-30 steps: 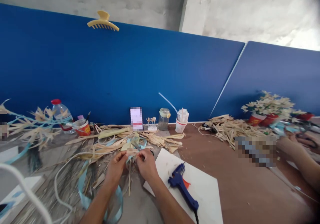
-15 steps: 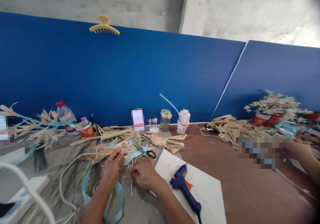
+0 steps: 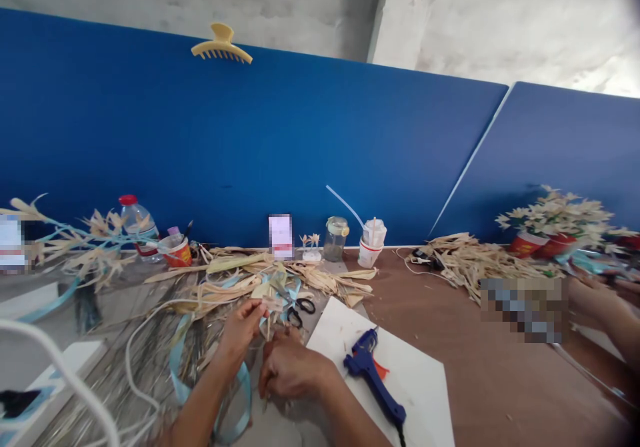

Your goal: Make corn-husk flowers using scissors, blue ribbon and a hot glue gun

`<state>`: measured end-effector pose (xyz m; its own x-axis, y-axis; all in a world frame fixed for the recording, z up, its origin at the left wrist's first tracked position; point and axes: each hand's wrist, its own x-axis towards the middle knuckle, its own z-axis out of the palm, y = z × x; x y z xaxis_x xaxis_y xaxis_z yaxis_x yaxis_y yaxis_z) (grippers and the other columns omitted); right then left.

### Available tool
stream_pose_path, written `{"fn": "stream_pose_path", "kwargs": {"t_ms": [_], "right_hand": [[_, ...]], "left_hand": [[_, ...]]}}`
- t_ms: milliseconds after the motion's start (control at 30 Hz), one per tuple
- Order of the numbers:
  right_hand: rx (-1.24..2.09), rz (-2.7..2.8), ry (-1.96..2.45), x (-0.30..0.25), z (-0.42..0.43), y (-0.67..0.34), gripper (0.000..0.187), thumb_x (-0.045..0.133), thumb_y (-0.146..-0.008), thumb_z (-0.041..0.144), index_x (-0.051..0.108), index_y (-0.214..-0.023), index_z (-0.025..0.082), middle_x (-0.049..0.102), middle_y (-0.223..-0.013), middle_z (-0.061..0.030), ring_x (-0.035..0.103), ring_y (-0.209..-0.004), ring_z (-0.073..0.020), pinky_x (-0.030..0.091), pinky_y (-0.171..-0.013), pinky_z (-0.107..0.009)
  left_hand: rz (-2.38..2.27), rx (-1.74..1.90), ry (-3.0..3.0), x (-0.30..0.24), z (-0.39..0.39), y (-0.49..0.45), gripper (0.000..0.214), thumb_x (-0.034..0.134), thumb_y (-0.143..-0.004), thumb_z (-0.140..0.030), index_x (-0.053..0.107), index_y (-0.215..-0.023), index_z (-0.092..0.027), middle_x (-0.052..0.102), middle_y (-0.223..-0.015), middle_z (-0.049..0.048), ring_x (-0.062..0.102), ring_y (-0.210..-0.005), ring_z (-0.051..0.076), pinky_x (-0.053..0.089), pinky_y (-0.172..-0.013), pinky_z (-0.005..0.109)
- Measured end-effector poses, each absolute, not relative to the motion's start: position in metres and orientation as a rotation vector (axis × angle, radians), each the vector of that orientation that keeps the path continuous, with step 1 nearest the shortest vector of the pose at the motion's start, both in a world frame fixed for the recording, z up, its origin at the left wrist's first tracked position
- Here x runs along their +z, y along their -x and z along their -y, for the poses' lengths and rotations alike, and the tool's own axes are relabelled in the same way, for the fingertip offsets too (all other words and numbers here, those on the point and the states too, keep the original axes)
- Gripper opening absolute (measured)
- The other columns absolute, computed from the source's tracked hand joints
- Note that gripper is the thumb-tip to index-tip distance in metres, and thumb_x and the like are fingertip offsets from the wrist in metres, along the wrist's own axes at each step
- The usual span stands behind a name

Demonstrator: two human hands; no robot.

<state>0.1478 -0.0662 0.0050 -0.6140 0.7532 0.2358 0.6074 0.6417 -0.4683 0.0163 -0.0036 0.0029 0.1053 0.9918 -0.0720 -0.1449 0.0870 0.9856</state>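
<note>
My left hand (image 3: 244,327) is pinched on a short pale strip of dried husk (image 3: 273,304) that sticks out past the fingertips to the right. Just below and to the right, my right hand (image 3: 293,367) is closed with its fingers curled downward; what it grips, if anything, is hidden behind the knuckles. Beyond both hands lie black-handled scissors (image 3: 301,310) among loose dried husks (image 3: 330,280). A light blue ribbon (image 3: 179,360) loops on the table beside and under my left forearm.
A blue glue gun (image 3: 375,374) rests on a white board (image 3: 420,394) to the right. Along the blue partition (image 3: 300,120) stand a phone (image 3: 281,237), a glass jar (image 3: 335,239), cups and a bottle (image 3: 140,227). White cables (image 3: 133,367) cross the left side. Another person's arm (image 3: 600,307) is at far right.
My left hand has risen slightly and moved right, bringing the husk strip into clearer view. My right hand has turned, its fingers curling further down. The whole view has shifted a little.
</note>
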Motion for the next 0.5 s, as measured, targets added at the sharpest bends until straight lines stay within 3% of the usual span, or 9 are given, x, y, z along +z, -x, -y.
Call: {"fn": "stream_pose_path", "kwargs": {"t_ms": [267,367,433,500], "right_hand": [[0.733,2.397,1.005,0.015,0.062,-0.157,0.029,0.056,-0.068,0.007,0.076,-0.067,0.027,0.073,-0.062,0.0056,0.065,-0.066,-0.0124,0.037,-0.087,-0.029],[0.88,2.258,0.979,0.025,0.056,-0.167,0.027,0.054,-0.074,0.011,0.077,-0.072,0.027,0.073,-0.067,0.0051,0.065,-0.068,-0.0118,0.043,-0.074,-0.021],[0.846,2.046,1.133,0.028,0.051,-0.175,0.026,0.054,-0.077,0.014,0.076,-0.076,0.026,0.073,-0.072,0.003,0.065,-0.071,-0.0127,0.044,-0.069,-0.019],[0.646,1.778,1.388,0.028,0.045,-0.183,0.024,0.054,-0.078,0.013,0.076,-0.08,0.024,0.073,-0.08,-0.0004,0.064,-0.078,-0.0149,0.045,-0.074,-0.022]], "left_hand": [[-1.138,1.105,-1.102,0.012,0.007,-0.019,0.041,0.07,-0.054,-0.052,0.061,-0.07,-0.015,0.053,-0.052,-0.0066,0.024,-0.036,0.004,0.017,-0.04,0.021],[-1.153,1.098,-1.088,0.016,0.009,-0.019,0.04,0.07,-0.053,-0.053,0.059,-0.065,-0.016,0.045,-0.045,-0.0093,0.023,-0.036,0.004,0.016,-0.04,0.021],[-1.158,1.121,-1.067,0.016,0.009,-0.018,0.04,0.07,-0.053,-0.052,0.058,-0.065,-0.016,0.043,-0.044,-0.0101,0.024,-0.036,0.004,0.017,-0.039,0.021],[-1.166,1.153,-1.036,0.015,0.009,-0.018,0.04,0.071,-0.054,-0.053,0.057,-0.064,-0.017,0.042,-0.043,-0.0102,0.025,-0.036,0.004,0.017,-0.039,0.02]]}}
